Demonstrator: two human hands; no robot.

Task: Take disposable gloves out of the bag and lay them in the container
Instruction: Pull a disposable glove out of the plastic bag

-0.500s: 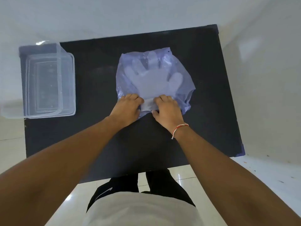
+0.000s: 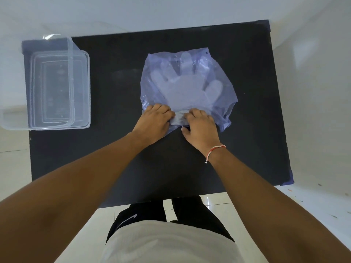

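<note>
One black desk lies under my two arms. At its left edge, toward the far corner, stands one clear plastic container, open, with nothing visible inside it, and a second clear piece, maybe its lid, leans over it; I cannot tell for sure. Right of the middle, toward the far edge, lies one bluish see-through bag, flat on the desk. Through it I see the gloves as a single pale hand shape, fingers pointing at the far edge; how many are stacked there I cannot count. My left hand and right hand, both curled, meet at the bag's near mouth, fingertips pinching the plastic and the cuff end of the gloves. One red-and-white thread circles my right wrist.
</note>
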